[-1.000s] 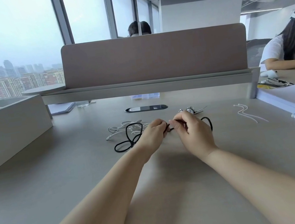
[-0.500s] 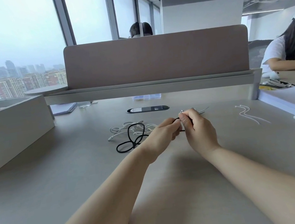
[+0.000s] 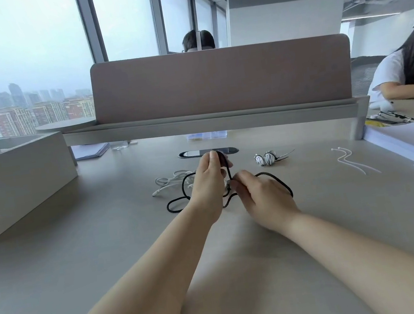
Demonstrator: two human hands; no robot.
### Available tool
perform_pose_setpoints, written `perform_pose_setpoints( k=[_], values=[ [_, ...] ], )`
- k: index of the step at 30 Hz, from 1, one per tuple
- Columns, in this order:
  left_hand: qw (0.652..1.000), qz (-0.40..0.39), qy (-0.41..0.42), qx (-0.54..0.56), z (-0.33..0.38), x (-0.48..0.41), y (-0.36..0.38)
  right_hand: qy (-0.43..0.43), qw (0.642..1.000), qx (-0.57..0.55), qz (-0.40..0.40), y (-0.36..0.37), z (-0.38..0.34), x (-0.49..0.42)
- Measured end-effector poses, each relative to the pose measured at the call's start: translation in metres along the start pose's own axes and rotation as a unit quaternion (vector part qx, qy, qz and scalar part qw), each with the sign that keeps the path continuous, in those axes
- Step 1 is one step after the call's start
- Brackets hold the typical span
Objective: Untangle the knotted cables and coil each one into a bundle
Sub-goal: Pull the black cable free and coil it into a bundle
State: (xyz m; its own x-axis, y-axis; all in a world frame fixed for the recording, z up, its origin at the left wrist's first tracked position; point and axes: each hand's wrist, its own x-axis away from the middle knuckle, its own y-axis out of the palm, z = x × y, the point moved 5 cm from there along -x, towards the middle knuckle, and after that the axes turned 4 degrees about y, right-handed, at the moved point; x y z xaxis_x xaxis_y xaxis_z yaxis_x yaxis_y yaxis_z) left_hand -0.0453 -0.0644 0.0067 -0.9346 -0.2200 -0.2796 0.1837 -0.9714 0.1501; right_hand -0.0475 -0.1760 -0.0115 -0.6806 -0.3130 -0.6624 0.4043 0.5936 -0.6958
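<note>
Your left hand (image 3: 208,183) lifts a loop of the thin black rubber cable (image 3: 278,177) just in front of the dark oval cable port (image 3: 229,150) in the grey tabletop (image 3: 107,250), its grip curled round the strand. Your right hand (image 3: 262,197), nearer you than the port, pinches the tangle low down. Untangling appears under way. The next move likely calls for drawing that loop free without tightening the knot. The white cable (image 3: 172,181), left of the port, lies uncoiled.
</note>
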Motion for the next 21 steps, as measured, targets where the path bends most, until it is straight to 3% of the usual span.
perform_pose_setpoints(
  k=[7, 13, 17, 21],
  values=[
    [0.999, 0.005, -0.009, 0.031, 0.003, 0.003, 0.006, 0.042, 0.991, 0.078, -0.103, 0.012, 0.005, -0.002],
    [0.998, -0.002, -0.014, 0.063, 0.000, -0.001, 0.004, -0.005, 0.986, 0.097, -0.136, 0.018, 0.001, 0.002],
    [0.999, 0.023, 0.016, -0.039, -0.001, -0.007, -0.010, -0.100, 0.993, 0.040, -0.045, 0.012, -0.010, 0.006],
    [0.992, -0.037, 0.009, -0.122, -0.006, -0.005, -0.007, -0.078, 0.993, -0.043, 0.079, -0.005, -0.009, 0.003]
  ],
)
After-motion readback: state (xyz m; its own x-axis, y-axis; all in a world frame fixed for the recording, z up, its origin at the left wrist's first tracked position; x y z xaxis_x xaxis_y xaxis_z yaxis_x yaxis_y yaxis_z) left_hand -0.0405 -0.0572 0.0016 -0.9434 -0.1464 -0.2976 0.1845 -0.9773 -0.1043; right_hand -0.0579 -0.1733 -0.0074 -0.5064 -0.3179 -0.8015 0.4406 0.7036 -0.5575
